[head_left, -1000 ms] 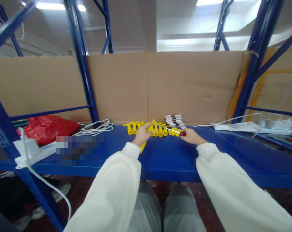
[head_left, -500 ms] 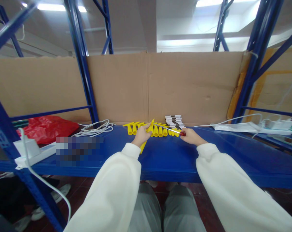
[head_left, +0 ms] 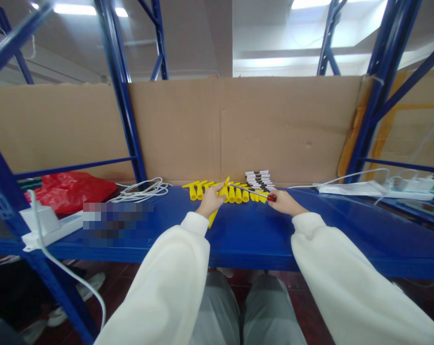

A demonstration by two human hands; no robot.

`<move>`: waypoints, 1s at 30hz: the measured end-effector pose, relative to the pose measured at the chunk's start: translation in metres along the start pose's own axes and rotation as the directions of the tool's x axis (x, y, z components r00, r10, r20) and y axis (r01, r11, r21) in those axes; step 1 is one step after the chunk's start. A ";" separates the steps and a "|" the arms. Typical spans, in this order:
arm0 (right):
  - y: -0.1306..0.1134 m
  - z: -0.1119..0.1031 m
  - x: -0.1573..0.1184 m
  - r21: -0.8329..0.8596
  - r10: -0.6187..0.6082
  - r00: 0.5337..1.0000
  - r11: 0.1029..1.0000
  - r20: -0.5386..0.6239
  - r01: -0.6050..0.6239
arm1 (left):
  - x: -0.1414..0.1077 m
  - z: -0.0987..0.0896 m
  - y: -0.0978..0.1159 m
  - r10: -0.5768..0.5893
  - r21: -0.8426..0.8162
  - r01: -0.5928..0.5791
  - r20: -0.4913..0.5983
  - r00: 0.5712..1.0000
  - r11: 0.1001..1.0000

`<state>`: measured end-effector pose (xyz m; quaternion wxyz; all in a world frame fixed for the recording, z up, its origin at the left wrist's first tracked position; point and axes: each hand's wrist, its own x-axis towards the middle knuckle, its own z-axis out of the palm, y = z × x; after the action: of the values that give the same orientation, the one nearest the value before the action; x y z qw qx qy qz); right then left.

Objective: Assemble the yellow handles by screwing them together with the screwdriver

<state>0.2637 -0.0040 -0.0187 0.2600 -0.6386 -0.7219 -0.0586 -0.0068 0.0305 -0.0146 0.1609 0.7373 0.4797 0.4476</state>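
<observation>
My left hand (head_left: 208, 203) is closed around a yellow plastic piece (head_left: 213, 219), whose lower end sticks out below the fingers and whose narrow top rises above them. My right hand (head_left: 286, 202) grips the red handle of a screwdriver (head_left: 251, 191). Its metal shaft points left, and the tip is at the upper part of the held piece; whether it sits in a screw is too small to see. Behind my hands lies a row of similar yellow T-shaped pieces (head_left: 239, 196). Smaller yellow parts (head_left: 257, 197) lie near the screwdriver handle, partly behind its shaft.
A stack of white-and-black strips (head_left: 259, 178) lies by the cardboard wall (head_left: 281, 129). On the left are a red plastic bag (head_left: 73, 189), coiled white cable (head_left: 148, 189) and a power strip (head_left: 64, 226). Another white strip with cables (head_left: 375, 190) is at right. Blue posts (head_left: 119, 91) frame the shelf.
</observation>
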 end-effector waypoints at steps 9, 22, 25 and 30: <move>-0.002 -0.002 0.000 -0.042 0.041 0.999 0.998 -0.012 -0.041 | 0.001 0.002 -0.002 0.031 0.004 -0.031 -0.014 0.999 1.000; -0.001 0.000 0.000 0.014 -0.011 1.000 1.000 -0.001 0.011 | 0.000 0.001 0.001 0.008 -0.007 -0.008 -0.010 1.000 1.000; 0.003 0.002 0.002 -0.032 0.007 1.000 0.999 -0.024 -0.008 | 0.001 0.002 -0.001 0.015 -0.031 -0.016 -0.025 1.000 0.999; 0.004 0.004 0.002 -0.003 -0.022 1.000 1.000 -0.007 0.022 | 0.002 0.003 -0.004 0.019 -0.045 -0.020 -0.027 0.999 0.999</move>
<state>0.2663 0.0001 -0.0217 0.2612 -0.6309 -0.7277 -0.0649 -0.0059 0.0347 -0.0180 0.1667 0.7321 0.4645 0.4696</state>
